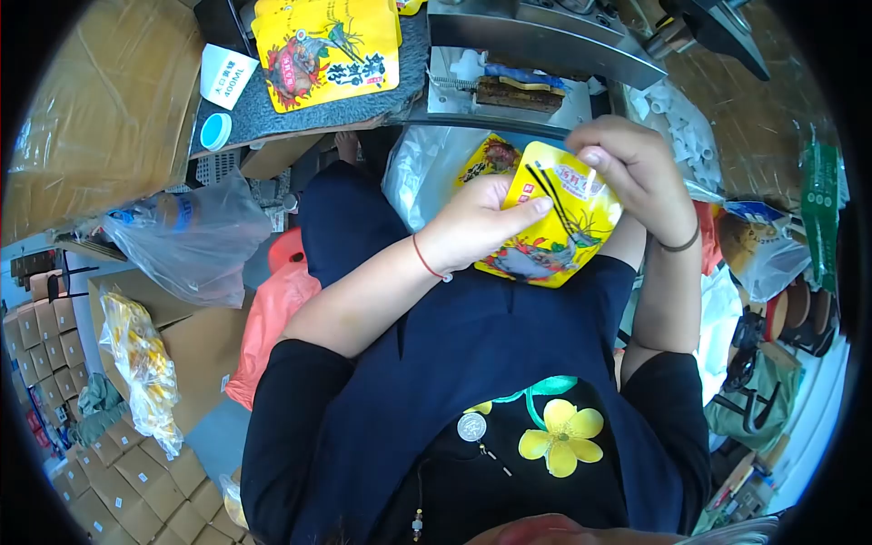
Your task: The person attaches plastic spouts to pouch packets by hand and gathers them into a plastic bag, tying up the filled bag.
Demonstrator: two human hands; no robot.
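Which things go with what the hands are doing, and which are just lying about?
In the job:
- yellow pouch, in the left hand, with the right hand beside it
- probably the bench's yellow pouches

Seemingly just about:
- blue-and-white round lid
- pink bag
- cardboard boxes

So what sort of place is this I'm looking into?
Probably a small packing workshop: cardboard boxes are stacked in quantity, printed yellow pouches lie together up front, and what looks like a metal machine stands beside them.
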